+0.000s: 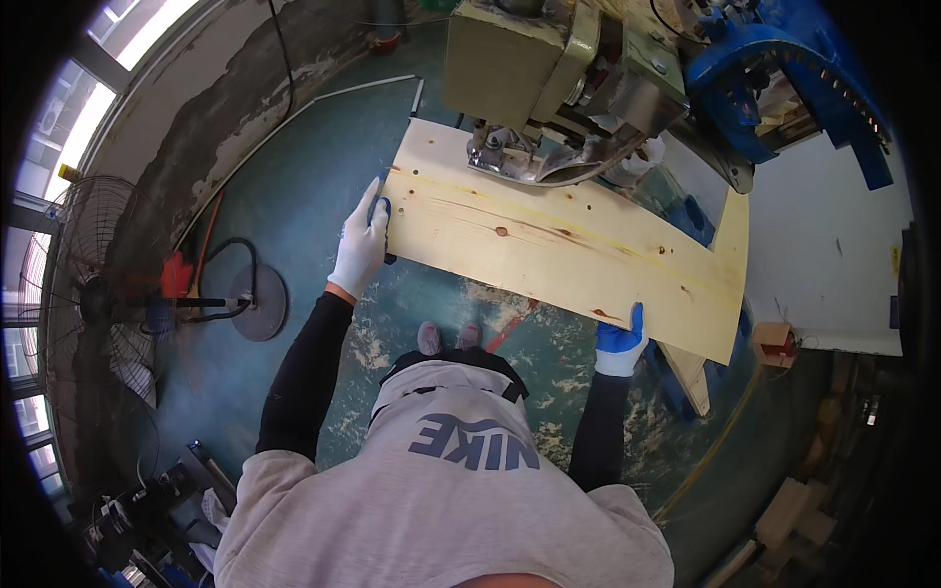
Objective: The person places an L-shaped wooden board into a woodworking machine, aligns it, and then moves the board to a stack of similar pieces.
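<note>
A pale wooden board (559, 257) with dark knots lies level in front of me, its far edge under the metal guard (549, 169) of a green machine (510, 61). At the board's left end my left hand (361, 241), in a white and blue work glove, grips the edge with the thumb on top. My right hand (620, 345), gloved alike, holds the near edge towards the right end, thumb up on the face and the other fingers hidden beneath. A notch shows in the board's far right side. Whether the machine's cutting part touches the wood is hidden.
A standing fan (95, 299) with a round base (259, 300) is at the left wall. Blue machinery (784, 73) rises at the far right beside a white panel (843, 265). A small cardboard box (774, 345) and wood pieces (794, 510) lie right. Sawdust covers the green floor.
</note>
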The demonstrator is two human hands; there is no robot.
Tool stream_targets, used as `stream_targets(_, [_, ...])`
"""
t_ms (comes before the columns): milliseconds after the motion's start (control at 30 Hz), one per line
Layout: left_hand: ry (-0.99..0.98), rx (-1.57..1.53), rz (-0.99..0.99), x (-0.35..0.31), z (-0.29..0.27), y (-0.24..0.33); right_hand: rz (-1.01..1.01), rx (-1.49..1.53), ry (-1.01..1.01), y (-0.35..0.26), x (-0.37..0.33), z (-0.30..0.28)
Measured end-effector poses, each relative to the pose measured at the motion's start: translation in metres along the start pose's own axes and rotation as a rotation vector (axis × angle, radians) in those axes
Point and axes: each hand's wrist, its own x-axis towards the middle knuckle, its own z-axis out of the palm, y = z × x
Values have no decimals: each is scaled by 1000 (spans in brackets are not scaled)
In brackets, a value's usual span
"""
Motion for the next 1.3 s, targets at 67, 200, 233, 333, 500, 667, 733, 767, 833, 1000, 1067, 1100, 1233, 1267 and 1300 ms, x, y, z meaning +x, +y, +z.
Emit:
stream_targets(67, [-19,1,9,2,4,-1,36,-17,24,-2,-5,4])
stream_targets(200, [-80,-26,-17,8,-2,-15,61,-39,-63,-4,-11,-1])
stream_targets(233, [-82,-6,-1,10,-2,-15,27,-45,-43,-2,-13,-5])
stream_targets(333, [-93,17,10,18,0,-14,-65,-11,17,9,-15,-5])
stream_targets(500, [-75,-15,41,13,-4,-14,-154,-98,126,16,-25,24])
stream_targets(667, [-94,-51,10,14,0,-20,-183,-139,152,12,-25,28])
stream_targets(733, [-89,-62,1,15,1,-22,-188,-131,163,11,-23,30])
stream_targets(767, [-94,-67,-29,14,1,-21,-203,-127,162,11,-22,27])
stream_targets(833, [-87,-77,-52,14,0,-17,-206,-136,155,11,-23,28])
stream_targets(1000, [-66,-65,-51,14,-1,-4,-205,-100,143,15,-22,21])
stream_targets(1067, [6,-23,93,12,-1,-6,-197,-83,135,10,-17,19])
stream_targets(1100, [-8,-13,73,7,1,-7,-195,-94,133,4,-18,16])
stream_targets(1233, [-44,-12,74,-19,26,9,-165,-117,82,-28,-25,-6])
stream_targets(1267, [-63,-16,37,-14,37,16,-220,-154,75,-34,-24,-13])
stream_targets(1300, [-83,-21,1,-4,48,22,-236,-166,88,-39,-19,-18])
